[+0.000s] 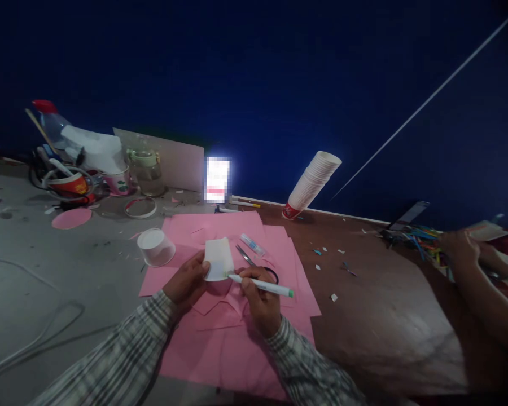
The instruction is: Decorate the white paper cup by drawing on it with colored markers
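My left hand [189, 277] grips a white paper cup [217, 254] by its left side, with its curved rim toward me. In my right hand [260, 301] is a white marker with a green end [275, 288], closed in the fingers. Its tip meets the cup's lower right, where a faint yellow-green mark shows. Both hands are over stacked pink paper sheets [182, 361]. Scissors [246, 255] lie just beyond my right hand, their black handle partly hidden by it. A small clear tube with a blue label [253, 245] rests beside them.
Another white cup [156, 247] stands upside down at the left. Behind it are a glass jar [147, 172] and a pen-filled cup [70, 187]. A tall cup stack [311, 185] leans by the blue wall. Another person's arm [469, 270] reaches in at right, near colourful strips [423, 239].
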Demonstrator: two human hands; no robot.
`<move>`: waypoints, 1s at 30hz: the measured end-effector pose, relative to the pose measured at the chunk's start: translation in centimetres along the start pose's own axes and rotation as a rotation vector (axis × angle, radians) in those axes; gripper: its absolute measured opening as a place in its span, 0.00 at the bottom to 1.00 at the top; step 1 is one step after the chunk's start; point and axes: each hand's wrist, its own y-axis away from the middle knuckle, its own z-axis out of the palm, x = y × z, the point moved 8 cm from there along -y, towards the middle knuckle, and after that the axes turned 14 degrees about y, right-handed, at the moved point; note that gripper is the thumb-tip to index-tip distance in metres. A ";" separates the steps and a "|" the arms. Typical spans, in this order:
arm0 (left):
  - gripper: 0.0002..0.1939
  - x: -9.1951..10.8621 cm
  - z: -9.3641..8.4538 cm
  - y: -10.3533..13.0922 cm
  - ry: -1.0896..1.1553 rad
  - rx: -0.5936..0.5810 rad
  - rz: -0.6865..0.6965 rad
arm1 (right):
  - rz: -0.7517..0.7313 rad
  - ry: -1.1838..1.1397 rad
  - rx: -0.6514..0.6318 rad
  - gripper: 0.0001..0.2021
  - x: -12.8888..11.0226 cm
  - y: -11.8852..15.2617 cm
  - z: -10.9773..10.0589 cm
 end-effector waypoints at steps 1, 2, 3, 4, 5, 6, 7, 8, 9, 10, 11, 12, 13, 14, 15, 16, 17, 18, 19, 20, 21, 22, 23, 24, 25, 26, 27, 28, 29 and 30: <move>0.28 0.0 -0.1 0.0 0.003 0.002 0.002 | 0.000 -0.001 -0.001 0.07 0.0 0.0 0.0; 0.27 0.0 -0.1 0.0 0.006 0.003 0.002 | 0.001 -0.002 -0.001 0.07 -0.1 0.0 0.0; 0.27 0.0 -0.1 0.0 0.008 0.004 0.002 | 0.002 -0.002 -0.003 0.07 -0.1 0.0 0.0; 0.28 0.0 -0.1 0.0 0.008 0.004 0.001 | 0.002 -0.002 -0.007 0.07 -0.1 0.0 0.1; 0.28 0.0 0.0 0.0 0.010 0.007 0.003 | 0.003 -0.002 -0.013 0.07 -0.1 -0.1 0.1; 0.28 0.0 0.1 0.0 0.012 0.010 0.007 | 0.004 -0.001 -0.019 0.07 -0.1 -0.1 0.2; 0.28 0.0 0.2 0.0 0.014 0.010 0.010 | 0.005 0.000 -0.022 0.07 -0.1 -0.1 0.2; 0.28 0.0 0.4 0.0 0.015 0.011 0.016 | 0.006 0.004 -0.024 0.07 -0.1 -0.1 0.2; 0.28 0.1 0.4 0.0 0.015 0.012 0.022 | 0.008 0.007 -0.025 0.07 -0.1 -0.1 0.3; 0.28 0.1 0.5 0.0 0.016 0.012 0.024 | 0.012 0.010 -0.024 0.07 0.0 -0.1 0.3; 0.28 0.1 0.5 0.0 0.014 0.010 0.021 | 0.013 0.014 -0.024 0.07 0.0 0.0 0.3; 0.28 0.1 0.5 0.0 0.013 0.009 0.017 | 0.014 0.019 -0.024 0.08 0.0 0.0 0.3; 0.28 0.1 0.5 0.0 0.012 0.007 0.014 | 0.015 0.024 -0.023 0.08 0.0 0.0 0.3; 0.28 0.1 0.5 0.0 0.012 0.005 0.012 | 0.015 0.027 -0.023 0.08 0.0 0.0 0.3; 0.28 0.1 0.5 0.0 0.012 0.002 0.011 | 0.015 0.029 -0.023 0.08 0.1 0.0 0.3; 0.28 0.1 0.5 0.0 0.013 0.002 0.013 | 0.015 0.029 -0.023 0.08 0.1 0.0 0.3; 0.28 0.2 0.5 0.0 0.014 0.005 0.015 | 0.016 0.029 -0.022 0.08 0.1 0.0 0.3; 0.28 0.2 0.5 0.0 0.016 0.009 0.018 | 0.017 0.030 -0.024 0.08 0.1 0.0 0.3; 0.28 0.2 0.6 0.0 0.015 0.012 0.016 | 0.017 0.034 -0.029 0.08 0.2 0.0 0.3; 0.28 0.2 0.7 0.0 0.015 0.014 0.016 | 0.017 0.040 -0.025 0.08 0.2 0.0 0.3; 0.27 0.2 0.7 0.1 0.014 0.016 0.016 | 0.019 0.047 -0.017 0.08 0.2 0.0 0.2; 0.27 0.2 0.7 0.1 0.013 0.017 0.014 | 0.022 0.055 -0.006 0.08 0.3 0.0 0.1; 0.28 0.2 0.7 0.1 0.012 0.020 0.013 | 0.026 0.061 0.006 0.08 0.4 0.0 0.0; 0.28 0.2 0.7 0.1 0.013 0.025 0.013 | 0.031 0.063 0.019 0.08 0.5 0.0 -0.1; 0.28 0.1 0.5 0.1 0.015 0.032 0.013 | 0.038 0.060 0.030 0.08 0.7 0.0 -0.2; 0.28 0.1 0.4 0.1 0.019 0.038 0.013 | 0.045 0.052 0.034 0.08 0.8 0.0 -0.1; 0.29 0.1 0.3 0.2 0.022 0.042 0.010 | 0.053 0.040 0.034 0.08 1.0 0.0 0.0; 0.29 0.1 0.1 0.2 0.026 0.045 0.007 | 0.060 0.024 0.039 0.08 1.1 0.0 0.0; 0.29 0.0 0.0 0.2 0.027 0.045 0.003 | 0.068 0.006 0.044 0.08 1.2 0.0 0.1; 0.29 0.0 0.0 0.2 0.026 0.042 -0.003 | 0.076 -0.013 0.048 0.09 1.4 0.0 0.1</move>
